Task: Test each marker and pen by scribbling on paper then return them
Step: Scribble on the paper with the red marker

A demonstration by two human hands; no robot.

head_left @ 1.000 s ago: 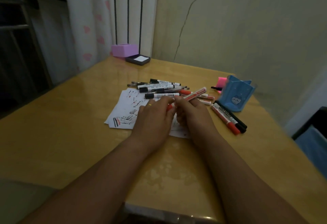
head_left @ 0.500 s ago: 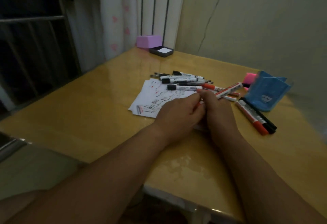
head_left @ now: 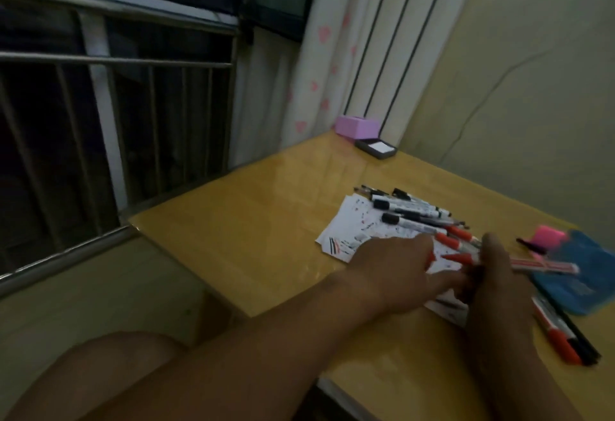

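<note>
Red-and-white plastic marker is in my right hand at centre right of the frame. The fingers are curled round its barrel, the long end pokes out toward the right edge, and a red end shows on the hand's left. My left hand reaches in from the left with its fingers stretched toward that red end. Motion blur smears them, so I cannot tell whether they pinch anything or only touch.

I reckon this one is light and stiff, with a smooth shell that would roll on the glossy top. My plan is to grip mid-barrel with one hand and take the cap with the other.

Under both hands lies the scribbled white paper sheet, with a heap of black-capped and red-capped markers just above it. Right of my knuckles are a pink highlighter and the blue plastic pen holder, which is blurred and runs off the right edge. A red and black marker pair lies at lower right on the yellow glossy table.

The joint between cap and barrel is hidden behind my fingers, and the light is dim.
</note>
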